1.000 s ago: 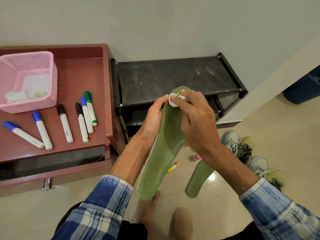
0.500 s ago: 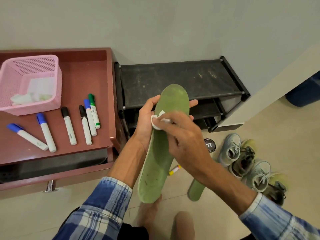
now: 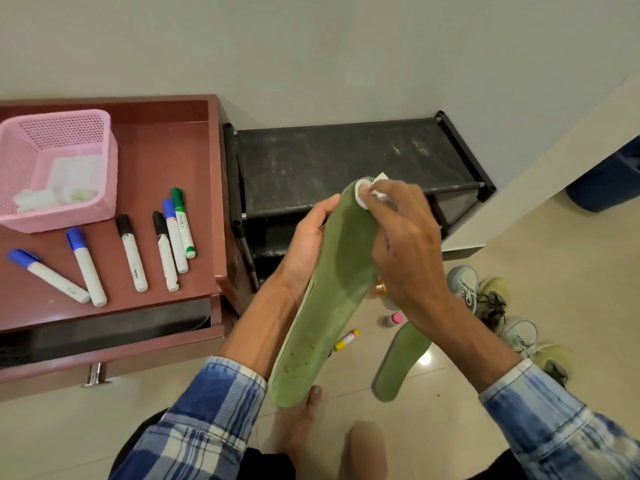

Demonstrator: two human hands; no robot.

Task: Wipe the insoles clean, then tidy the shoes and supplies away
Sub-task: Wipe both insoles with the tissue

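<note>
Left of the left hand (image 3: 304, 249), a red cabinet (image 3: 166, 150) carries a pink basket (image 3: 69, 216) and six markers (image 3: 131, 258). Beyond both hands stands a black shoe rack (image 3: 346, 157). Below the right hand (image 3: 408, 251), on the floor, lie a second insole (image 3: 401, 362), partly hidden by that forearm, a pink-capped bottle (image 3: 394, 319) and a yellow-capped tube (image 3: 346, 339). The shoes (image 3: 462, 284) sit further right. The left hand grips the green insole (image 3: 332, 299) from behind, with its thumb over the left edge and its fingers hidden. The right hand pinches a white pad (image 3: 363, 194) against the toe end. The insole's long axis runs from the heel, nearest the person, up and away to the toe, green face upward.
</note>
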